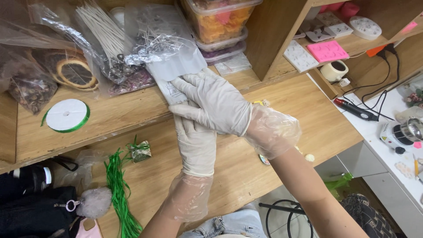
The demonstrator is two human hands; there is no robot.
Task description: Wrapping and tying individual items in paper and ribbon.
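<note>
Both hands gloved, stacked at shelf (110, 117) edge. Right hand (211, 103) laid flat, fingers spread, pressing down on a clear bag (169, 66) of small metal parts; not clenched. Left hand (194, 141) beneath it, fingers hidden under the right; grip on the bag not discernible. Bag half on shelf, mouth end overhanging toward the desk (246, 167).

Risks, as judged:
- Bag slick, gloves loose: slip likely if pulled one-handed, parts spilling onto desk or floor.
- Wick bundle (103, 33) and dried-flower bag (132, 81) touching the bag; dragging could pull them off the shelf.
- Stacked tubs (218, 24) just beside; a sideways tug could nudge them.
- Ribbon spool (67, 115) well apart, low risk.
</note>
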